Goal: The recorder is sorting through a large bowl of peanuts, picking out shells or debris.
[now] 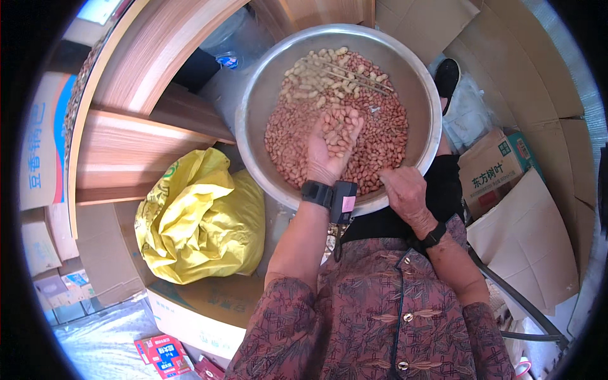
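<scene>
A wide metal basin [248, 142] stands in front of me, holding a mass of reddish shelled peanuts [294, 145]. Pale peanuts in their shells [304, 82] are heaped on its far left side, with thin sticks [354, 79] lying across them. Over the middle of the basin, my left hand [324, 157] is palm up and cupped around a pile of shelled peanuts [340, 130]. My right hand [407, 195] is at the near right rim, its fingers curled and pinched together. Whatever may be between those fingertips is too small to tell.
A full yellow bag [209, 215] slumps left of the basin, beside wooden furniture [145, 142]. Cardboard sheets [538, 234] and a brown carton [491, 168] stand at the right. A black shoe [447, 79] shows beyond the basin's right rim.
</scene>
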`<state>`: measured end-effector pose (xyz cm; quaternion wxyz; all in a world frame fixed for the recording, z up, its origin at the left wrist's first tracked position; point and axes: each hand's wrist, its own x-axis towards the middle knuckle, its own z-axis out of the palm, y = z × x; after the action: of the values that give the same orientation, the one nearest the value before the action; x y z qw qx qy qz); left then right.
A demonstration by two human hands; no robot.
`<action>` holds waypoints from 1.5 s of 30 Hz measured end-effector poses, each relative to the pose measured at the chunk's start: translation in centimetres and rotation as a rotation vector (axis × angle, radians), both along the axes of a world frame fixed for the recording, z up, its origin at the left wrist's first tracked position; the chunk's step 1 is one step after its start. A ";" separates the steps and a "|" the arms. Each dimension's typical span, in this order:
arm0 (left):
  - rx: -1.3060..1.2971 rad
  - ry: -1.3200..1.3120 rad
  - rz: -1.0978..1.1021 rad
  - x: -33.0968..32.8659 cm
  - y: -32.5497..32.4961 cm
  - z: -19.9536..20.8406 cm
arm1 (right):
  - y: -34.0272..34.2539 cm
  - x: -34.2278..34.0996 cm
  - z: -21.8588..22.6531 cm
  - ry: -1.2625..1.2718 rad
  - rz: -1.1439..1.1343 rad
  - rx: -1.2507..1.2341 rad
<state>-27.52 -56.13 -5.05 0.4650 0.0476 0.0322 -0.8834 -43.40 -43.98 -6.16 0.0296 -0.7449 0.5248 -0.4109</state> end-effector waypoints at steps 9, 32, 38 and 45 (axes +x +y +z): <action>0.037 -0.172 0.236 1.1 3.2 0.9 | -0.3 0.0 0.2 0.039 -0.018 0.117; -0.187 0.427 -0.053 0.7 4.0 -1.7 | -5.5 3.0 2.3 -0.467 0.124 0.404; -0.029 0.055 0.052 0.7 4.1 -1.3 | -5.3 2.5 1.3 -0.436 0.109 0.292; 0.027 -0.125 0.103 0.2 4.2 -0.1 | -4.4 2.2 2.2 -0.377 0.045 0.345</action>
<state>-27.28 -51.93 -5.19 0.5103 0.1071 0.0174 -0.8531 -41.25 -48.36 -3.98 0.2626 -0.6505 0.5557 -0.4462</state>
